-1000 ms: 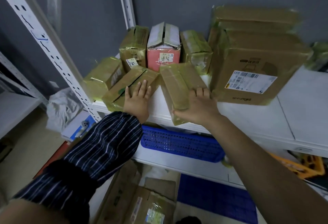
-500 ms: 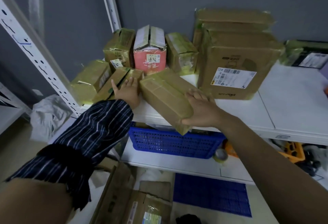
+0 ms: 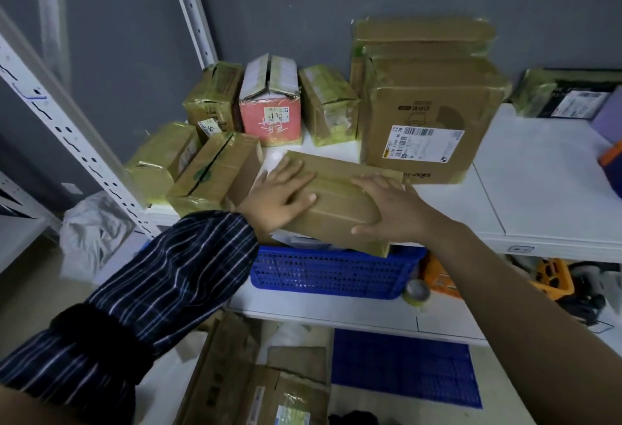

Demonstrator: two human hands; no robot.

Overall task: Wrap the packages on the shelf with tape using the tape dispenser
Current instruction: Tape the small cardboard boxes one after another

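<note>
The right edge cut off a purple item [image 3: 611, 118] and an orange-and-blue item [image 3: 613, 167] on the white shelf [image 3: 538, 189], leaving neither nameable. Print on the shipping label [image 3: 422, 143] of the large box [image 3: 434, 94] was too small to read, and the bottom edge cropped the near cardboard boxes [image 3: 235, 381].

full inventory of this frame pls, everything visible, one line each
package: one, brown, front edge of the top shelf, under both hands
small packages: four, brown with yellowish tape, back left
pink box: one, pink with a white top, among them
big boxes: at least two, brown, back middle
black parcel: one, black, back right
shelf: one, white
basket: one, blue, lower level
tape roll: one, yellowish, right of the basket
mat: one, blue, bottom level
cardboard boxes: count unclear, brown, bottom
bag: one, white, far left
left hand: flat on the package
right hand: flat on its right end
</note>
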